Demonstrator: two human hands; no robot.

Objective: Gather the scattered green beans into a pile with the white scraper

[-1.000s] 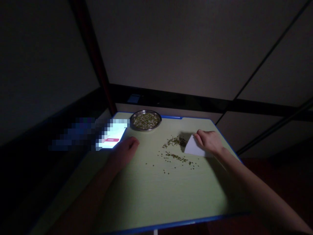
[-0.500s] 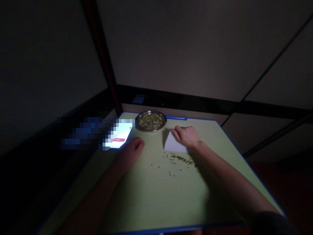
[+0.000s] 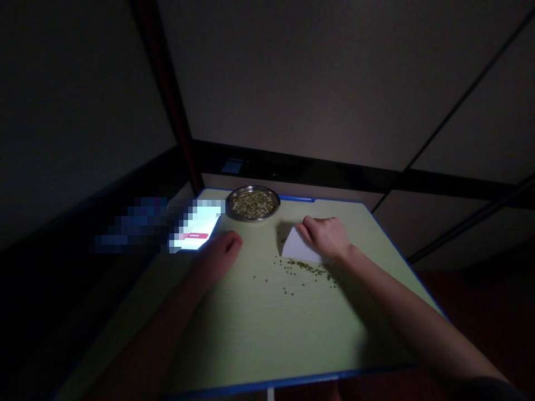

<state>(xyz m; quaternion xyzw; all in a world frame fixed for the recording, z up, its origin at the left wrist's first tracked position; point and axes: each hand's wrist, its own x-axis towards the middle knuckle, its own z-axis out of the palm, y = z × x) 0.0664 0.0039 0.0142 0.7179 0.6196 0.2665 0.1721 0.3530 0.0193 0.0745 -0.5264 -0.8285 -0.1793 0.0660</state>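
My right hand (image 3: 328, 236) is closed around the top of a white card (image 3: 298, 246), which stands tilted with its lower edge on the table. Small green beans (image 3: 307, 267), which look like mung beans, lie in a loose streak along the near side of that edge. A few stray ones are scattered nearer to me and behind the card. My left hand (image 3: 223, 250) rests on the table at the left, fingers curled into a fist, with nothing visible in it. Beyond both hands sits a round metal dish (image 3: 253, 217) with many of the same beans spread across it.
A lit screen (image 3: 198, 225), partly pixelated, lies at the table's left side by my left hand. The pale green table (image 3: 251, 334) has a blue edge. Dark wall panels rise behind and to the left, and the room is dim.
The card in my right hand has come slightly toward me and to the right, its edge now at the bean streak. My left hand stays closed in place. The view has shifted slightly.
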